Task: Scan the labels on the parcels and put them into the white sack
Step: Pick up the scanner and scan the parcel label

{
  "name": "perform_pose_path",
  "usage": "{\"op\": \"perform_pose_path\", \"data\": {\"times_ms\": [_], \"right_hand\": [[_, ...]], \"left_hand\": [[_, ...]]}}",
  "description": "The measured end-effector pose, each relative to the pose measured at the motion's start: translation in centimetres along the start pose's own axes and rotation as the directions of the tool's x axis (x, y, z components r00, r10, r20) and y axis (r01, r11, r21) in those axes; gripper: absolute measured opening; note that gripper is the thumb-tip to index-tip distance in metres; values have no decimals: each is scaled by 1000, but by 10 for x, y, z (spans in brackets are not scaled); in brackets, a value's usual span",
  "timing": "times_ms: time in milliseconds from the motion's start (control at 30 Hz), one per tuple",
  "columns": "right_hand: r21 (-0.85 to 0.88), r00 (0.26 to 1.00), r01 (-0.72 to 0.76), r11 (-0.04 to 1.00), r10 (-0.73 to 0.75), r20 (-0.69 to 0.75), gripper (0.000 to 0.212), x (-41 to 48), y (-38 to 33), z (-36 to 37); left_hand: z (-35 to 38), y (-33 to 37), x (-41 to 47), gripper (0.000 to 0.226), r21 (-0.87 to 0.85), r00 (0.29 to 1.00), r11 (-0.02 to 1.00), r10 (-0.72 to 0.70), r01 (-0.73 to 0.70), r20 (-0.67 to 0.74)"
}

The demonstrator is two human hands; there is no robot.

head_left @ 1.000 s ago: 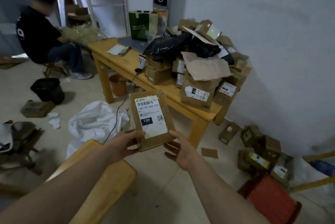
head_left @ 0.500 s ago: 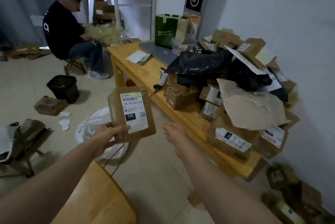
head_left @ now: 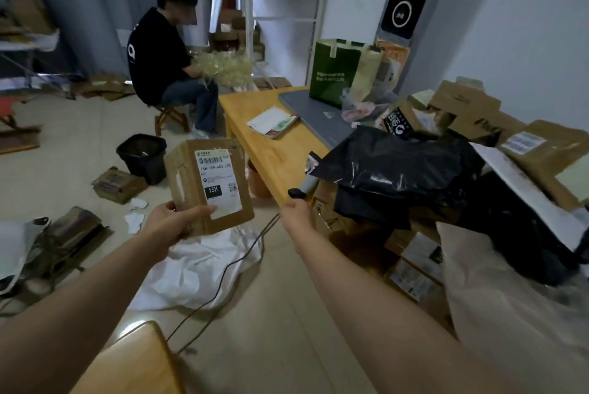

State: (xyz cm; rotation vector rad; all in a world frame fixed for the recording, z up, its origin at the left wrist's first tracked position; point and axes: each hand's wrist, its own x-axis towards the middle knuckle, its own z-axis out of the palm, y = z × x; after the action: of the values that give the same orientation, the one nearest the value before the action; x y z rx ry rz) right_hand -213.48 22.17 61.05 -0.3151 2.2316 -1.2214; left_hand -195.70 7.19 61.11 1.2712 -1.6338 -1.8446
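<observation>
the scanner (head_left: 302,188) lies at the near edge of the table (head_left: 271,151), its handle end pointing off the edge at the right hand (head_left: 294,213), the nearer one, which seems to touch it; whether it grips i cannot tell. left of the table, the left hand (head_left: 173,224) grips 1 parcel (head_left: 185,183) upright, label (head_left: 220,183) toward the camera, above the white sack (head_left: 197,266) on the floor (head_left: 287,330).

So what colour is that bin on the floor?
The bin is black, clearest in the head view.
</observation>
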Motion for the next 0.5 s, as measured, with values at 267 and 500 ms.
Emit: {"op": "perform_pose_path", "data": {"times_ms": [267,500], "right_hand": [[-220,1000,-17,975,21,16,43,77,-20,13],[-366,985,-163,916,128,-117,45,156,-28,28]], "left_hand": [[16,20,62,96,29,999,1000,13,-12,-47],[38,55,176,81,43,998,999,-6,3,61]]}}
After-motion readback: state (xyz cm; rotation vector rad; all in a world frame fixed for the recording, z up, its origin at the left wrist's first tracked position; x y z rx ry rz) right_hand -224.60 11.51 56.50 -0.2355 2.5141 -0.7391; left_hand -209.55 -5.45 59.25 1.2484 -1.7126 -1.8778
